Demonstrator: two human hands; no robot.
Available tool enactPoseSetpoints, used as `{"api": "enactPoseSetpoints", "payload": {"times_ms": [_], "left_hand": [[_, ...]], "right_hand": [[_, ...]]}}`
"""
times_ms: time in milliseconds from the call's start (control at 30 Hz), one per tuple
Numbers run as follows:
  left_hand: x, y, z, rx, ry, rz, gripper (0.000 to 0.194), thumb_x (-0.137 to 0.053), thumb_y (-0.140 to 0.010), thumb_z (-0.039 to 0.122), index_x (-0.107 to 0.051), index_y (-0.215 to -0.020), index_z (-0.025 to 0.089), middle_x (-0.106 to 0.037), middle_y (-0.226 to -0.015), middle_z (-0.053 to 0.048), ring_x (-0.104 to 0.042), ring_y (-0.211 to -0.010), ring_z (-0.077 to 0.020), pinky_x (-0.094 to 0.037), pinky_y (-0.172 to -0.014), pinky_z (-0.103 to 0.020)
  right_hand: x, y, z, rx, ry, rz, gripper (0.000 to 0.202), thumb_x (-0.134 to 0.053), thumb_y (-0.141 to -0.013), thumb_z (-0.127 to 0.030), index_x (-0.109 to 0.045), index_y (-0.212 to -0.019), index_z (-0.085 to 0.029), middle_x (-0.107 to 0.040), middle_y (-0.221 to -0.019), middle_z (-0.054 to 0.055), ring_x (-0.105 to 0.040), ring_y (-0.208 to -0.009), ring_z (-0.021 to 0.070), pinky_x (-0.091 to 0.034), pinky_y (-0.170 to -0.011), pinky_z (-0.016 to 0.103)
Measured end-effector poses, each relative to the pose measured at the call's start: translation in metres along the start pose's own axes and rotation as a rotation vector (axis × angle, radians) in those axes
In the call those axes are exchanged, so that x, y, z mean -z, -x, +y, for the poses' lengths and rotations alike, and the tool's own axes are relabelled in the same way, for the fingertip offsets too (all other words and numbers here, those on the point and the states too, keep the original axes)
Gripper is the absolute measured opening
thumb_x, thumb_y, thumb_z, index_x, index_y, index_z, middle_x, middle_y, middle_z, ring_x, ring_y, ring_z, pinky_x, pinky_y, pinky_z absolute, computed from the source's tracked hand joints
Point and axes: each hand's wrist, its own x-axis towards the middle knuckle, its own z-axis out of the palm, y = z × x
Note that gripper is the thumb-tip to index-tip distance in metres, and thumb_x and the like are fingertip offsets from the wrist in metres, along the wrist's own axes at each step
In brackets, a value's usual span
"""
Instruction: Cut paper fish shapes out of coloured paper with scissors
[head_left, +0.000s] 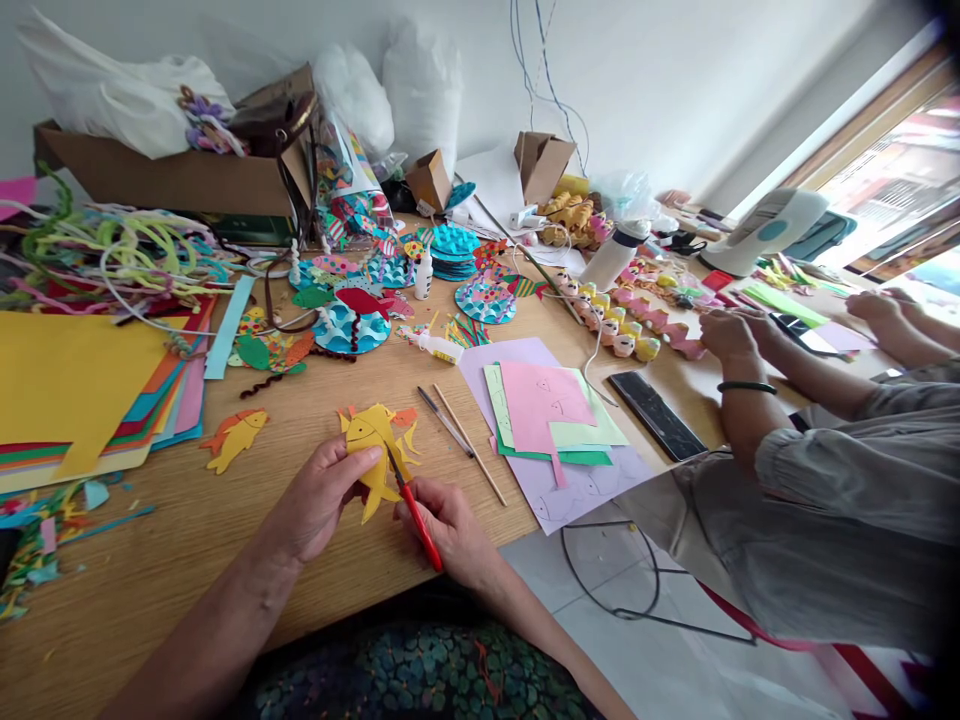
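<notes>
My left hand point(322, 500) pinches a yellow paper fish point(373, 440) with orange fins, held just above the wooden table point(150, 570) near its front edge. My right hand point(450, 530) grips a red-handled tool point(416, 515) whose tip touches the fish's body. A second yellow and orange paper fish point(234, 438) lies flat to the left of my left hand.
Coloured paper sheets point(82, 395) are stacked at left. Pink, green and lilac sheets point(551, 415) lie right of two thin sticks point(461, 430). A glue bottle point(439, 347), paper fish plates point(352, 325) and a cardboard box point(172, 175) crowd the back. Another person point(825, 450) works at right.
</notes>
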Motion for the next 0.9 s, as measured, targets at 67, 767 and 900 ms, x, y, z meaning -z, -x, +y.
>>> {"api": "enactPoseSetpoints", "payload": {"times_ms": [67, 767, 900], "left_hand": [[0.0000, 0.0004, 0.0004, -0.004, -0.013, 0.004, 0.024, -0.079, -0.055, 0.035, -0.068, -0.066, 0.017, -0.062, -0.056, 0.002, -0.053, -0.054, -0.0130, -0.043, -0.051, -0.023], [-0.0034, -0.0011, -0.0004, -0.087, -0.053, 0.057, 0.021, -0.076, -0.056, 0.036, -0.068, -0.063, 0.017, -0.061, -0.055, 0.002, -0.051, -0.054, -0.0126, -0.044, -0.052, -0.022], [-0.0035, -0.0020, 0.0003, -0.067, -0.039, 0.057, 0.022, -0.077, -0.055, 0.035, -0.069, -0.063, 0.017, -0.061, -0.055, 0.002, -0.051, -0.054, -0.0123, -0.045, -0.053, -0.022]], "right_hand": [[0.0000, -0.0003, 0.0000, -0.002, -0.006, -0.003, 0.041, -0.059, -0.083, -0.053, -0.045, -0.065, -0.019, -0.037, -0.056, -0.005, -0.031, -0.053, 0.0085, -0.024, -0.048, 0.021], [0.0011, 0.0001, 0.0061, -0.005, -0.031, -0.012, 0.041, -0.060, -0.082, -0.055, -0.047, -0.067, -0.019, -0.040, -0.057, -0.005, -0.033, -0.054, 0.0091, -0.025, -0.048, 0.022], [0.0020, -0.0002, 0.0055, 0.027, -0.009, -0.011, 0.042, -0.061, -0.083, -0.052, -0.044, -0.063, -0.019, -0.038, -0.056, -0.005, -0.031, -0.053, 0.0081, -0.025, -0.048, 0.021]]}}
